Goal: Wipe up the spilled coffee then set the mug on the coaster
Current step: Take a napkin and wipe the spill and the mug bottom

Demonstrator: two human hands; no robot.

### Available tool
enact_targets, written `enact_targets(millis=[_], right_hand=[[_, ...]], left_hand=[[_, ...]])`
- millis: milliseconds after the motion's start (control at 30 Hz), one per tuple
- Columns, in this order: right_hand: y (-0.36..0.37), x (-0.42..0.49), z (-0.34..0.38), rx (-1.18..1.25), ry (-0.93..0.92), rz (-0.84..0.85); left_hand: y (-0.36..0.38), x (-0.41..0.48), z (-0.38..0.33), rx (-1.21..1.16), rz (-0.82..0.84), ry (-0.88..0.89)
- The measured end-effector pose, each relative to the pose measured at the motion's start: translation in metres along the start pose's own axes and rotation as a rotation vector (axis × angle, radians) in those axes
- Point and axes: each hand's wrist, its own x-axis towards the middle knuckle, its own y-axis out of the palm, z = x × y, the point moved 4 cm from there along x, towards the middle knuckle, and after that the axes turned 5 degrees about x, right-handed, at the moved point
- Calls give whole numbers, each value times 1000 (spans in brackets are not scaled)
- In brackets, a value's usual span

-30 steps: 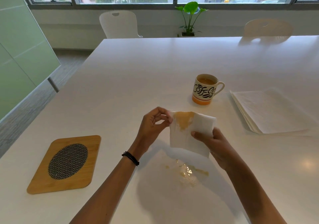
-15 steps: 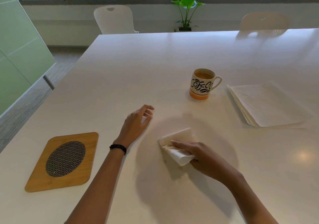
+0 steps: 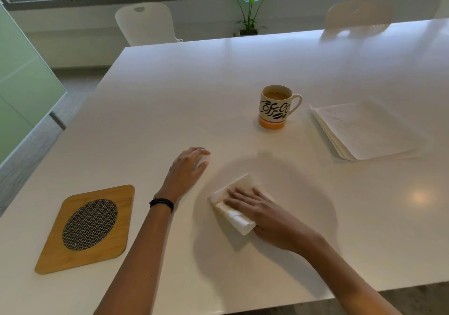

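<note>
My right hand (image 3: 262,211) presses flat on a folded white paper napkin (image 3: 237,218) lying on the white table (image 3: 194,91). No coffee shows around the napkin; what is under it is hidden. My left hand (image 3: 188,167) rests on the table to the napkin's upper left, fingers apart and holding nothing. The mug (image 3: 275,107), white with black "coffee" lettering and an orange base, stands upright with coffee in it beyond the napkin. The wooden coaster (image 3: 87,227) with a dark woven oval lies at the near left, apart from both hands.
A stack of white paper napkins (image 3: 364,130) lies to the right of the mug. Two white chairs (image 3: 145,23) and a potted plant (image 3: 250,6) stand past the table's far edge. The near table edge runs just below my forearms.
One second ago both hands held the stained napkin above a visible spill. Then the right hand pressed it down on that spot, the left hand let go, and the spill is out of sight.
</note>
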Motion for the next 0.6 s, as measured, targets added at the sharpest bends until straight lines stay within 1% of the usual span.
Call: enact_targets(millis=[133, 233, 367, 500, 600], right_hand=[[9, -15, 7, 18, -119, 83], [1, -32, 0, 5, -128, 116], [-16, -58, -17, -19, -37, 109], [-20, -81, -34, 0, 107, 6], [-10, -89, -27, 58, 190, -86]], left_hand=[[0, 0, -2, 6, 8, -3], [0, -1, -2, 7, 15, -4], [0, -2, -2, -2, 22, -11], [-1, -4, -4, -6, 19, -20], [-1, -3, -4, -3, 18, -26]])
